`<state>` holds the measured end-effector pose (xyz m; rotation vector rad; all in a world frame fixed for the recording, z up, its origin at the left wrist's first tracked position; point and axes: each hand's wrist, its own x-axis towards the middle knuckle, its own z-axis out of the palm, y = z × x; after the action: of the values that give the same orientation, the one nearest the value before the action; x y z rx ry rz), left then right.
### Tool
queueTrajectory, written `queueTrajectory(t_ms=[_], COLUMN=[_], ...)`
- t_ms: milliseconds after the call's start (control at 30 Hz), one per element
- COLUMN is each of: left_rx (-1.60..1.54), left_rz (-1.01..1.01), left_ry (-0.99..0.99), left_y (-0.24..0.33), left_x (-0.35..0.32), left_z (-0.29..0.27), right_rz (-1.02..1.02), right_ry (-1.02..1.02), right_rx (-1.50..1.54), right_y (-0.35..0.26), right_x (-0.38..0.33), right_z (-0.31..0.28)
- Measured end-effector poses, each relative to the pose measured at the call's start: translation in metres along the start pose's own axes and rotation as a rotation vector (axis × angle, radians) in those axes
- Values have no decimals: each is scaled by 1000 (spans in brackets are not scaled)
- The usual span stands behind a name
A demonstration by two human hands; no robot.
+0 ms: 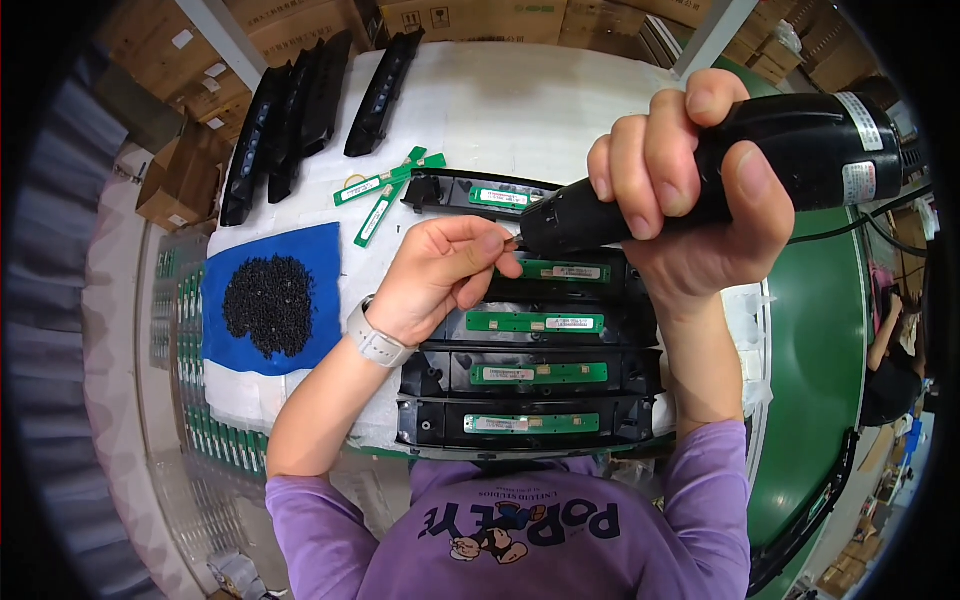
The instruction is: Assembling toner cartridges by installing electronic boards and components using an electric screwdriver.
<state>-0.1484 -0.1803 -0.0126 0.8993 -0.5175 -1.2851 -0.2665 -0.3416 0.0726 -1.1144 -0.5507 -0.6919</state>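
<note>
an electric screwdriver, black and thick-bodied, is gripped in the right hand, with the fingers wrapped tight around its barrel and the thumb laid along the side. its tip is aimed left and slightly down, toward the left hand. the left fingers are drawn together at the tip, thumb and forefinger pinched as if on a small screw, though the screw itself is too small to be made out. a white watch is worn on the left wrist.

under both hands a row of black plastic housings is laid side by side on a white padded table, each with a green circuit board set in it. the tool tip is held just above the upper housings of the row. three loose green boards are seen near the top housing. to the left a blue cloth is spread, with a heap of black screws on it. more black housings are lined up at the far left of the table. a green conveyor belt runs along the right side, and cardboard boxes are stacked beyond the table.
</note>
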Motion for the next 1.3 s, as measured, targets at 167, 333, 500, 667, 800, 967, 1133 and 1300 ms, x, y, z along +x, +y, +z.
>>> queueTrajectory(t_ms=[167, 333, 500, 667, 800, 967, 1133, 1300], left_rx=[27, 758, 1751, 1753, 1726, 1705, 1784, 1750], left_rz=[26, 203, 497, 500, 456, 444, 405, 432], left_ry=[-42, 189, -78, -116, -132, -195, -234, -223], left_y=[-7, -6, -10, -15, -13, -8, -9, -11], left_x=[-2, -3, -1, 3, 4, 8, 11, 12], left_z=[3, 15, 14, 6, 7, 9, 11, 9], right_rz=[1, 203, 282, 268, 271, 325, 373, 414], right_ry=[259, 175, 238, 237, 243, 185, 195, 209], right_rx=[88, -223, -399, -371, -360, -511, -478, -456], right_y=[-3, -10, -2, 5, 9, 15, 21, 20], right_x=[2, -16, -36, -37, -38, -39, -33, -33], right_z=[13, -13, -20, -23, -23, -21, -18, -18])
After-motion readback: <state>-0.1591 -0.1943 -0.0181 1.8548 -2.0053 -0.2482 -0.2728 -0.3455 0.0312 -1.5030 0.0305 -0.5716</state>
